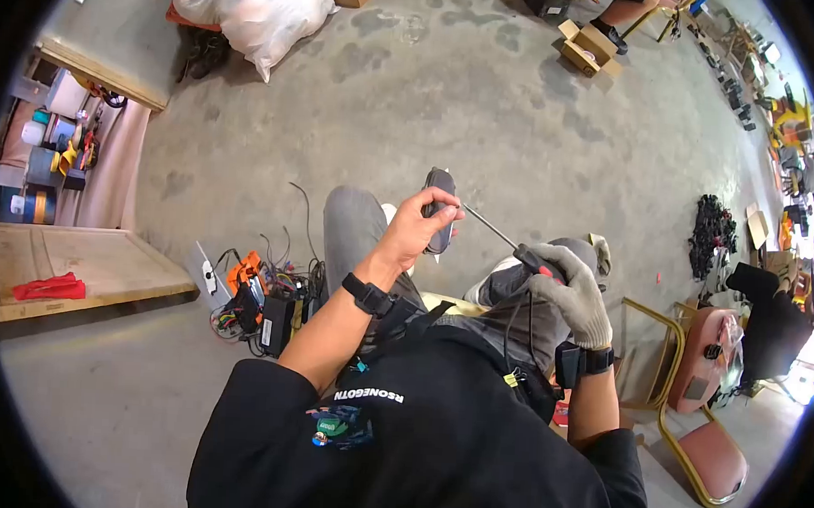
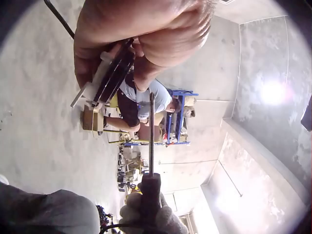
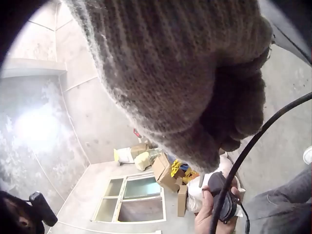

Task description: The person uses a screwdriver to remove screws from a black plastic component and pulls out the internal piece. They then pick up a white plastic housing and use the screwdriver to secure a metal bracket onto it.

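The bare left hand (image 1: 417, 225) pinches a dark oval device (image 1: 441, 178) between thumb and fingers, a little above the middle of the head view towards 1 o'clock; the device's long side runs from 12 to 6. At 3 o'clock, the gloved right hand (image 1: 571, 288) has its fingers curled round the handle of a screwdriver (image 1: 521, 253) (black, with a bit of red showing). The shaft points towards 10 o'clock, and its tip lies just beside the device and the bare fingertips. In the left wrist view that tip points to 12 o'clock and looks apart from the device.

Both hands are over the seated person's lap. On the floor between 8 and 9 o'clock sits a heap of cables and electronic parts (image 1: 277, 325). A wooden panel (image 1: 143, 274) lies at 9, bearing a red cloth (image 1: 49, 286). A white plastic bag (image 1: 258, 16) is at 11, an open cardboard box (image 1: 575, 54) at 1, a bunch of black cables (image 1: 709, 233) near 3, and a chair (image 1: 711, 458) at 4.
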Tool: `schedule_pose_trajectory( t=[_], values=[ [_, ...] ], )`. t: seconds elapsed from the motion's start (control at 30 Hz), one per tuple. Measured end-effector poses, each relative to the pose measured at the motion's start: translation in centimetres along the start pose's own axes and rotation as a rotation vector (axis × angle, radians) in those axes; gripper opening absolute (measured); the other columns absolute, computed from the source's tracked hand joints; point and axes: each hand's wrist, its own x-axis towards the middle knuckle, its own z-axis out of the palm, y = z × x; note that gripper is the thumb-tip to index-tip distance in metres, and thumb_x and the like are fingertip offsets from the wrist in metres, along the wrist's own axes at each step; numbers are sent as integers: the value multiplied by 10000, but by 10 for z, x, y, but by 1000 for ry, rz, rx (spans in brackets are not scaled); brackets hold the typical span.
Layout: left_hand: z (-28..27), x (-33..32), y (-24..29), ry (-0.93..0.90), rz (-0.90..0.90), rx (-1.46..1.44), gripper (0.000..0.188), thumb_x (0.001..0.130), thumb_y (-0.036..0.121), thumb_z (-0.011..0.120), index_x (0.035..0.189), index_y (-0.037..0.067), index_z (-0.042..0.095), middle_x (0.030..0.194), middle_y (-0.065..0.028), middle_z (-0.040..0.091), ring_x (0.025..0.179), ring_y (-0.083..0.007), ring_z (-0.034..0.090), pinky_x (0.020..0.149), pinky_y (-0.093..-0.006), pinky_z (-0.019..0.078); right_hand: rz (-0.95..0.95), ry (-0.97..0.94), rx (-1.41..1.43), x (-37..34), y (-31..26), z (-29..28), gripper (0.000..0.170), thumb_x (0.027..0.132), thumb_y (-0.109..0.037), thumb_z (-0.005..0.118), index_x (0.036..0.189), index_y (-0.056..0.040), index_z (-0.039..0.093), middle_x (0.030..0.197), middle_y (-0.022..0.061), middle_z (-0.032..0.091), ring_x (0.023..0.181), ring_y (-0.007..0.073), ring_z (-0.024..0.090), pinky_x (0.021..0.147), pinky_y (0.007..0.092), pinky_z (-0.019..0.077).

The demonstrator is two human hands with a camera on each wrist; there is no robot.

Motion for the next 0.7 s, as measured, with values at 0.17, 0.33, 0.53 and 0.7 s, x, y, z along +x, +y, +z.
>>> schedule_pose_trajectory(
  t=[0.17,0.33,0.53,0.7],
  values=[
    [0,5,0,3,-28,52,87,973,57,621,1058,51,636,1155,-68,613,1045,-187,660,833,-351,593,-53,12,-7,5,4,-1,459,772,-148,720,1192,23,647,1027,65,675,969,135,603,908,290,476],
    [-2,2,0,5,-24,61,93,972,65,624,1064,51,636,1150,-68,614,1048,-189,659,830,-351,593,-16,-2,12,2,6,-1,464,768,-151,734,1191,18,649,1023,62,673,959,133,605,899,289,480],
    [-2,-1,1,-6,-24,30,102,972,77,625,1070,49,632,1150,-75,615,1050,-197,657,831,-349,594,-44,6,-42,1,7,-1,467,767,-150,743,1195,10,650,1024,64,676,956,136,609,904,291,479],
    [-2,-2,2,-16,-18,22,105,974,71,615,1075,45,625,1150,-78,616,1055,-203,657,836,-348,596,-31,1,-50,0,5,-2,465,769,-143,742,1198,9,649,1027,72,682,967,136,614,907,294,479]
  ],
)
